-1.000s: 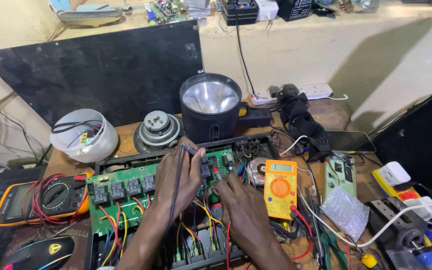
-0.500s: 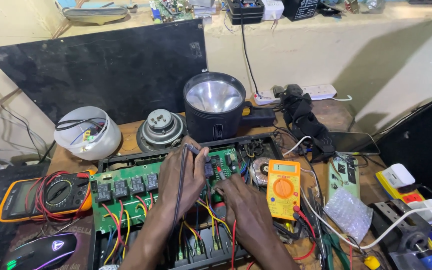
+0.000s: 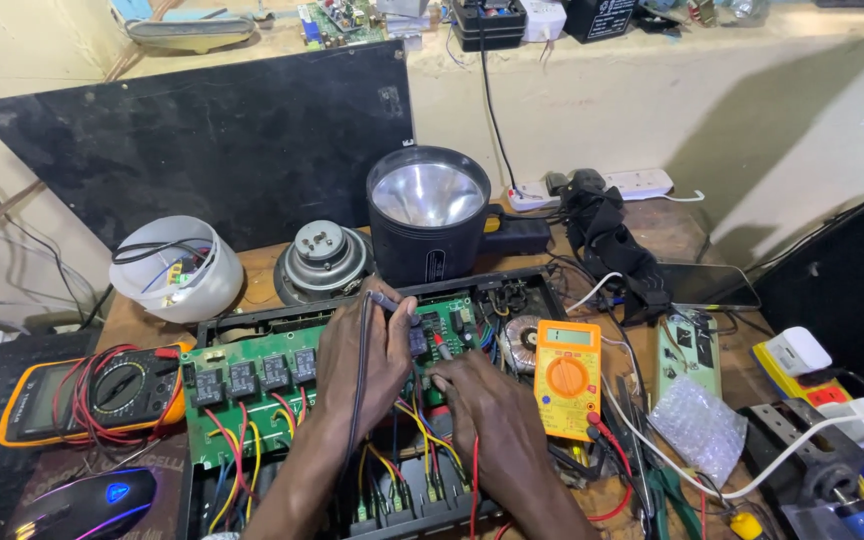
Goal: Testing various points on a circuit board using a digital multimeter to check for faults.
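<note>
head view is showing me both hands working low over the green circuit board [image 3: 252, 385], which is lying inside the open black chassis [image 3: 512, 285] at the middle of the bench. i am seeing the left hand [image 3: 362, 355] curled closed around a black probe [image 3: 384, 299], its lead [image 3: 357, 385] running down over the back of the hand and along the forearm, the tip pressing onto the board near its right end. the right hand [image 3: 482, 400] is sitting just beside it, fingers pinched together on a red probe [image 3: 439, 345] that is touching the board a little to the right of the black one. compared with the frame half a second back, i am finding both hands holding the same posture on the same spot of the board; only the camera is drifting slightly, so the whole bench is sitting a touch lower and to the left. the yellow multimeter [image 3: 566, 378] is lying just right of the right hand, its leads trailing down. a second orange meter [image 3: 92, 398] wrapped in red wire is resting at the left edge, near a lit computer mouse [image 3: 87, 503]. behind the chassis a big black torch [image 3: 430, 215], a loose speaker [image 3: 322, 260] and a white bowl [image 3: 177, 268] of wires are standing in a row.
</note>
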